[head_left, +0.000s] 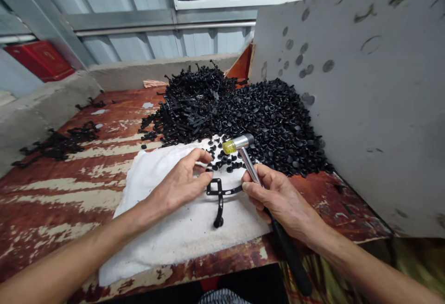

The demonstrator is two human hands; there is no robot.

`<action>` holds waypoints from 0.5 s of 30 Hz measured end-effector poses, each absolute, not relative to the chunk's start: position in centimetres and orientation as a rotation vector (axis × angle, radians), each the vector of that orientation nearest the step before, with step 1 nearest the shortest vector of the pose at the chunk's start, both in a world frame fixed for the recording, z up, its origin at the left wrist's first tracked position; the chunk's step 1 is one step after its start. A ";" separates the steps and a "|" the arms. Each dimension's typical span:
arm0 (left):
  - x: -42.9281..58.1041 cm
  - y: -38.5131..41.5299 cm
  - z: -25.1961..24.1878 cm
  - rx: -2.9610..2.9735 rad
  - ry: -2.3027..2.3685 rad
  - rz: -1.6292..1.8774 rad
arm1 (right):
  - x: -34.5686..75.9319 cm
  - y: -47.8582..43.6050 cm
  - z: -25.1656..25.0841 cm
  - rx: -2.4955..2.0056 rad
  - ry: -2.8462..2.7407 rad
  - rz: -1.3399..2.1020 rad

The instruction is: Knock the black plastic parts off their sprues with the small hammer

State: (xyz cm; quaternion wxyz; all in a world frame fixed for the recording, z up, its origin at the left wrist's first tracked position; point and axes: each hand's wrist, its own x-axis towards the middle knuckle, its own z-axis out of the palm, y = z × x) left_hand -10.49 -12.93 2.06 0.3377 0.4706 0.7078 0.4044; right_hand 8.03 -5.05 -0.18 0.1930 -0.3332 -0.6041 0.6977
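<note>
A mallet (246,158) with a metal head, a yellow face and a black grip is in my right hand (274,190), its head tilted up over the cloth. My right thumb and fingertips also meet the end of one arm of a black metal bracket (219,195), which has a square frame and curved arms, one ending in a round foot. My left hand (184,179) is beside the frame, thumb and fingers apart, the thumb tip close to its corner. I cannot tell whether it touches. Several small black round-headed pieces (229,168) lie just beyond on the white cloth (167,234).
Behind the cloth rises a pile of black round-headed pieces (274,128), with a heap of thin black metal parts (187,104) to its left. More black brackets (62,142) lie at far left on the worn red table (38,211). A grey panel (368,109) stands along the right.
</note>
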 end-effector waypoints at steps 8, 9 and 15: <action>-8.7 -13.6 2.5 2.210 1.823 0.480 | 7.5 -4.8 -0.1 -0.911 -1.710 1.931; -8.6 -13.6 2.4 2.251 1.821 0.396 | 7.5 -4.7 -0.2 -0.919 -1.720 1.919; -10.1 -11.9 1.8 1.977 1.821 0.366 | 8.7 -4.4 -1.0 -0.932 -1.759 1.825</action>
